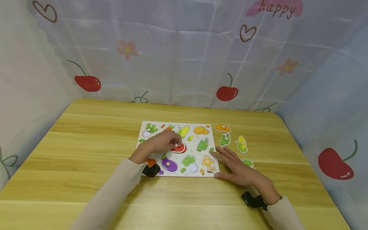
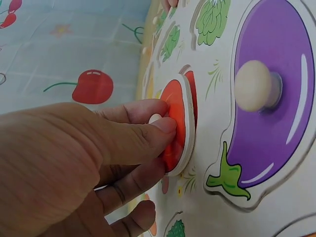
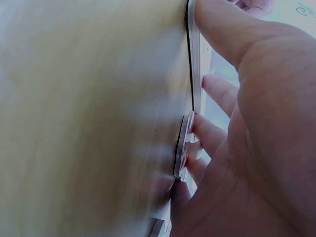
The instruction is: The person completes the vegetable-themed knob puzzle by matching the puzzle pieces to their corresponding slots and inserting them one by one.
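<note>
The left hand (image 1: 161, 141) is drawn closed, thumb and fingertips pinching the small pale knob of a red piece (image 2: 180, 129). That piece is over the middle of a white puzzle board (image 1: 176, 157), a little off to one side of a red printed shape (image 1: 185, 148) that peeks out past its rim. I can't tell whether its underside touches the board.

The right hand (image 1: 239, 170) lies spread and grips nothing, its thumb at the board's near right corner and its fingers reaching along the right edge. From its wrist, a loose piece shows close by the fingers; whether they touch it, I can't tell.

On the board, a purple eggplant piece (image 1: 170, 165) with its own knob sits in the near row, left of a printed leafy vegetable (image 1: 190, 163) and some mushrooms (image 1: 208, 162). A white-and-green piece (image 1: 147, 134) with a knob sits in the far left corner.

To the board's right, on the wooden desk (image 1: 86, 143), lie an orange piece (image 1: 220, 127), a green piece (image 1: 224, 140), a corn piece (image 1: 242, 145) and a leafy piece (image 1: 247, 162) partly behind the right hand. A cloth (image 1: 172, 64) printed with cherries hangs beyond.
</note>
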### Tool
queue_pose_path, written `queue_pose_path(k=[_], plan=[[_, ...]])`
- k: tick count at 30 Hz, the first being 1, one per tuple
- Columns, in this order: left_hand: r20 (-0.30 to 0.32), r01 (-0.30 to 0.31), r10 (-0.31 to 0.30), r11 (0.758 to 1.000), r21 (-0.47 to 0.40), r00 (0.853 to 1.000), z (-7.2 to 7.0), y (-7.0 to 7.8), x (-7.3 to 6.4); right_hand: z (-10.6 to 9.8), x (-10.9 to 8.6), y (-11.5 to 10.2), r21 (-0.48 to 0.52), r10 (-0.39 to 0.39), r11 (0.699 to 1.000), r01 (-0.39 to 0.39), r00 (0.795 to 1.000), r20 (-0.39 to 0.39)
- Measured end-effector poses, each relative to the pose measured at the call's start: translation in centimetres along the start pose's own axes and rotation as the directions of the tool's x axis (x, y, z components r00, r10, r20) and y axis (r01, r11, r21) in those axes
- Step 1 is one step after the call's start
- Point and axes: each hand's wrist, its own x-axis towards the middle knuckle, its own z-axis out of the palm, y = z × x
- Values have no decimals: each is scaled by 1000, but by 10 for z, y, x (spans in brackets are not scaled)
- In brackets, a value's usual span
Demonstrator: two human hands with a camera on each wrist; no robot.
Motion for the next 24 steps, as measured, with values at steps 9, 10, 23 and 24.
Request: queue_pose_path(k=[9,10,23,24], plan=[[3,20,-20,1000,17,1000,3,3,2,1,0,1,-4,-1,1000,1,1000,-3],[4,22,-22,1000,20,1000,4,3,3,1,0,1,-4,-1,1000,1,1000,-4],[24,36,-37,999,27,999,8,6,9,1,-1,2,-4,-9,1000,9,1000,-8],[23,37,-38,999,25,999,8,6,9,1,-1,2,-4,-9,1000,9,1000,-8]])
